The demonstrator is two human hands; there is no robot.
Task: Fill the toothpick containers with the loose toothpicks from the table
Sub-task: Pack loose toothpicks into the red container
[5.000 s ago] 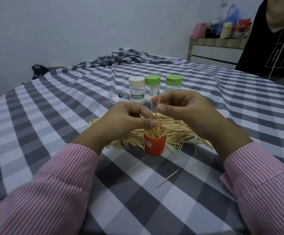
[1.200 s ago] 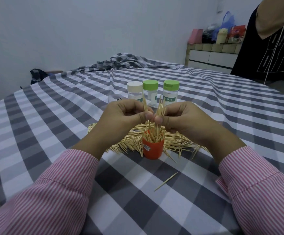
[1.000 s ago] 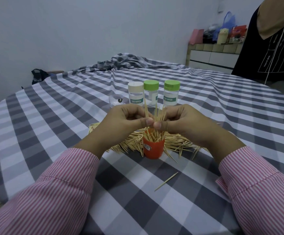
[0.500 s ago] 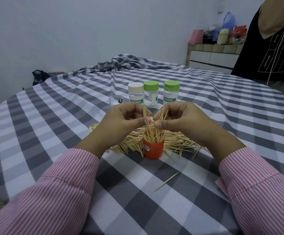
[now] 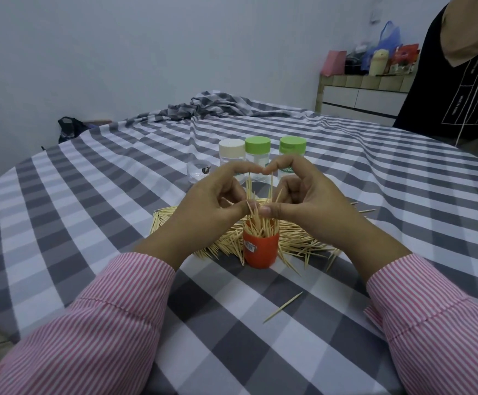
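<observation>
Orange container [image 5: 260, 250] stands upright on the checked counter [image 5: 89, 212], toward the near edge, packed with toothpicks whose tips stick out above the rim. Heap of loose toothpicks [image 5: 297, 238] lies around and behind it, touching its base. One stray toothpick [image 5: 282, 307] lies alone nearer the near edge, to the right.

Left hand [image 5: 215, 199] and right hand [image 5: 307, 201] meet directly over the container, forming a ring: forefinger tips touch at the top, thumb tips nearly touch at the bottom. Fingers curled round a few upright toothpicks [image 5: 260, 195] that rise through the ring, gathering them. Both wrists bent inward, forearms in striped sleeves converge from the near edge, palms facing each other.

Judged step: squaring up a loose bundle so it drops into an already crowded container. To do it well, keep the sticks parallel and vertical, squeeze evenly from both sides, let them slide down between those already seated instead of forcing them. Container looks light; a sideways push could tip it, so pressure should go straight down. Splayed tips at the rim may catch the newcomers.

Three capped containers, one white-lidded [image 5: 231, 158] and two green-lidded [image 5: 257, 155] [image 5: 292, 151], wait behind the hands toward the counter's middle; a small clear cup [image 5: 198, 172] sits just left of them
</observation>
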